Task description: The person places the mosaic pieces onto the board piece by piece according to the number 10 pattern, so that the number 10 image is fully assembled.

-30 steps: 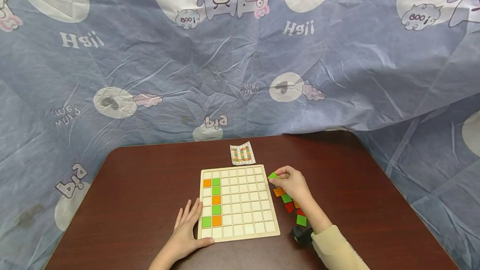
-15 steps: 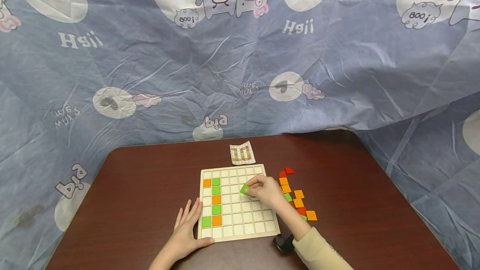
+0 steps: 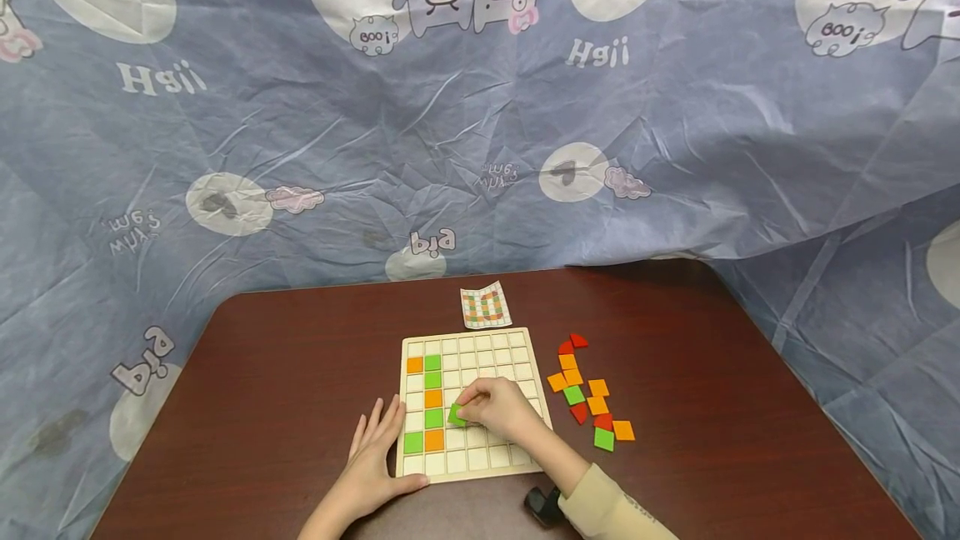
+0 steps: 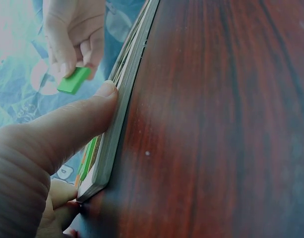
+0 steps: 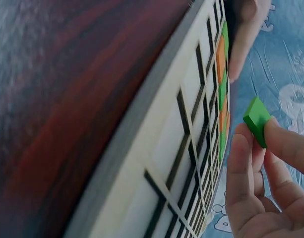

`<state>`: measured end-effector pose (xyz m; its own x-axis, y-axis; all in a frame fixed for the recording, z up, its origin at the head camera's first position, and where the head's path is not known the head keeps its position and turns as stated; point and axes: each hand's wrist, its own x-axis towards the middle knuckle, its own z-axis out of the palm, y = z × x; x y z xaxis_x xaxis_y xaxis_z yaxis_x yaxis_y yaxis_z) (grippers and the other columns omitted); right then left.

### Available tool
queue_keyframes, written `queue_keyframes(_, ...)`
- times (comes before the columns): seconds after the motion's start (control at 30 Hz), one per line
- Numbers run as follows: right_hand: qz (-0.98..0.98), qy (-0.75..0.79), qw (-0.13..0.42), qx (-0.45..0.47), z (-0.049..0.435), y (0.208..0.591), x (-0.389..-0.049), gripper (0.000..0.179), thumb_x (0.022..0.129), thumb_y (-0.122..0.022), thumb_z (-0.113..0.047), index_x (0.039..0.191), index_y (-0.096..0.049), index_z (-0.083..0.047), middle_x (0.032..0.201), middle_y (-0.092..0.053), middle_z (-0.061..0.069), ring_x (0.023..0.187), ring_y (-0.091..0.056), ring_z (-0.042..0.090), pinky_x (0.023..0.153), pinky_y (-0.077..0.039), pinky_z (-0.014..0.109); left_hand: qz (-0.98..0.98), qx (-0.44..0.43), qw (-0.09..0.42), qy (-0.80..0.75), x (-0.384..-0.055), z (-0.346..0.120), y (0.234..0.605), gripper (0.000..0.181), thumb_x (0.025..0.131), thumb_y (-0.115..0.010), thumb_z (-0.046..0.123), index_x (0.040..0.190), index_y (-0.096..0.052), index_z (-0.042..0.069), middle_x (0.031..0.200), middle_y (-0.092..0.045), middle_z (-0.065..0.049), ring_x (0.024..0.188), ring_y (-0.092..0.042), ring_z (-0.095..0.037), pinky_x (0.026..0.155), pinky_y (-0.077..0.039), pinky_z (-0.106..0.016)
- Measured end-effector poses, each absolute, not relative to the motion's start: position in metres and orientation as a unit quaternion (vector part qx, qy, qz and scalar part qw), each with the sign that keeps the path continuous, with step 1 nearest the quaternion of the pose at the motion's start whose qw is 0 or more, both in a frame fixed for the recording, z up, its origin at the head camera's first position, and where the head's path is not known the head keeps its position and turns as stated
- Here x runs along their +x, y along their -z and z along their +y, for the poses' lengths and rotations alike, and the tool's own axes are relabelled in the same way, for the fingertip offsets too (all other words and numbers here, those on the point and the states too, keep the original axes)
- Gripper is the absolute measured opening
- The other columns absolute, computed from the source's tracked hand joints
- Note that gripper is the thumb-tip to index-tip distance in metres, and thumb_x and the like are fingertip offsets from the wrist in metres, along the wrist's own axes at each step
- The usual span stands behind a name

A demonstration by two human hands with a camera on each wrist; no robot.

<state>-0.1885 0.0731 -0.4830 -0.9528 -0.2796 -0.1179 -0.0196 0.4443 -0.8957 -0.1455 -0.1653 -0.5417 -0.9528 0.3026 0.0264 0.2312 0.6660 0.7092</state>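
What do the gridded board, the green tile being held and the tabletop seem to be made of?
Gridded board: probably wood, matte, judging by its pale cream colour and raised grid lines.
Green tile: painted wood or plastic, I can't tell which; its colour is even and its edges crisp.
Tabletop: wood or a wood-look laminate, reddish-brown with dark grain streaks.

right grip (image 3: 501,408) pinches green tile (image 3: 456,416) over grid board (image 3: 477,460) | left grip (image 3: 370,471) touches board's left side | patterned card (image 3: 485,307) beyond
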Motion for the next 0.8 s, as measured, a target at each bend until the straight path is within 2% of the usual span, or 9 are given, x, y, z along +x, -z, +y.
queue_keyframes(0.2,0.862,0.478,0.127,-0.113,0.068,0.488,-0.184,0.006,0.080,-0.079,-0.011,0.082,-0.073,-0.009,0.071,-0.067,-0.003,0.062,-0.056,0.007,0.058,-0.044,0.023,0.913,0.150,0.040,-0.377,-0.146,-0.165,0.543,0.113,0.068,-0.087,0.046,0.154,-0.029,0.001,0.162,-0.023,-0.017,0.151,-0.008,-0.044,0.108,0.021,-0.011)
queue_keyframes(0.57,0.877,0.445,0.122,-0.133,0.064,0.490,-0.179,0.007,0.079,-0.079,-0.009,0.075,-0.073,-0.011,0.068,-0.068,-0.004,0.060,-0.053,0.005,0.058,-0.043,0.022,0.915,0.153,0.031,-0.371,-0.145,-0.165,0.542,0.112,0.068,-0.086,0.046,0.153,-0.030,0.000,0.162,-0.025,-0.018,0.150,-0.011,-0.045,0.108,0.021,-0.009)
queue_keyframes(0.8,0.902,0.396,0.081,-0.152,0.059,0.494,-0.179,0.012,0.077,-0.079,-0.004,0.071,-0.071,-0.011,0.072,-0.061,-0.005,0.064,-0.048,0.002,0.060,-0.043,0.020,0.915,0.154,0.030,-0.371,-0.144,-0.165,0.542,0.112,0.068,-0.086,0.046,0.153,-0.030,0.000,0.161,-0.026,-0.018,0.150,-0.012,-0.045,0.107,0.021,-0.008)
